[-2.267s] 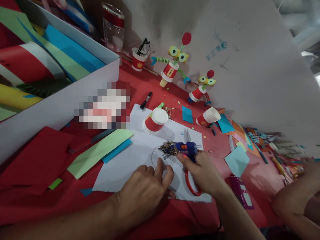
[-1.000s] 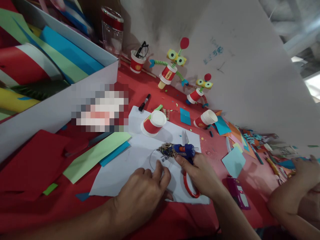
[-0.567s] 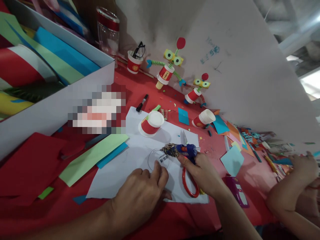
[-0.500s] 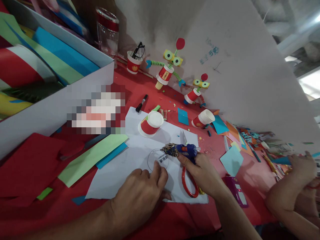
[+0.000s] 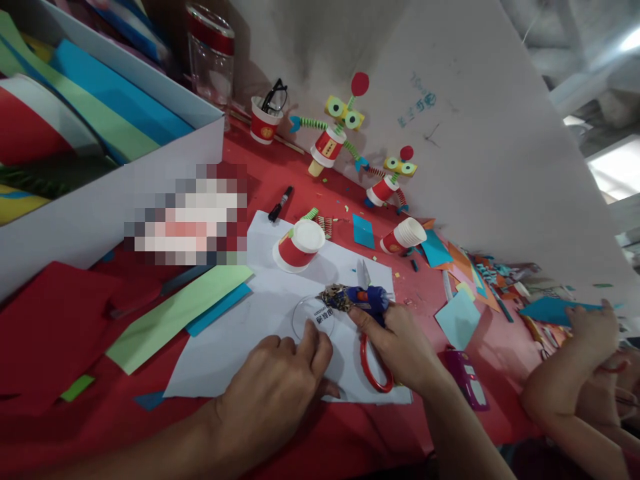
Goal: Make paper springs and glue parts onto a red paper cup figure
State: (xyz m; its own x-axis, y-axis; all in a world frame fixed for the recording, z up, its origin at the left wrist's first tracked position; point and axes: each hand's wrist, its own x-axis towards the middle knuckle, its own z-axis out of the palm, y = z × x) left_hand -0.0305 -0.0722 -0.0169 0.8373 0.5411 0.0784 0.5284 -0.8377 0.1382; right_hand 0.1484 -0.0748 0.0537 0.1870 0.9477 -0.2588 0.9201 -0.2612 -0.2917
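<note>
My right hand (image 5: 400,343) is closed round a blue glue gun (image 5: 365,297), whose crusted nozzle points left over a clear round plastic disc (image 5: 310,319). That disc lies on a white paper sheet (image 5: 250,333). My left hand (image 5: 273,393) rests on the sheet with its fingers curled, the fingertips pressing on the near edge of the disc. Red-handled scissors (image 5: 370,360) lie on the sheet partly under my right hand. An upturned red paper cup (image 5: 298,245) stands just beyond the disc.
A white box (image 5: 100,200) of coloured paper rolls fills the left. Two paper-cup robot figures (image 5: 330,137) lean on the grey board behind. A stack of cups (image 5: 404,236), a black marker (image 5: 280,203) and paper scraps litter the red table. Another person's hand (image 5: 590,333) holds blue paper at right.
My hands, the glue gun and the disc have barely moved. The other person's hand at the right has lifted a blue piece of paper into view.
</note>
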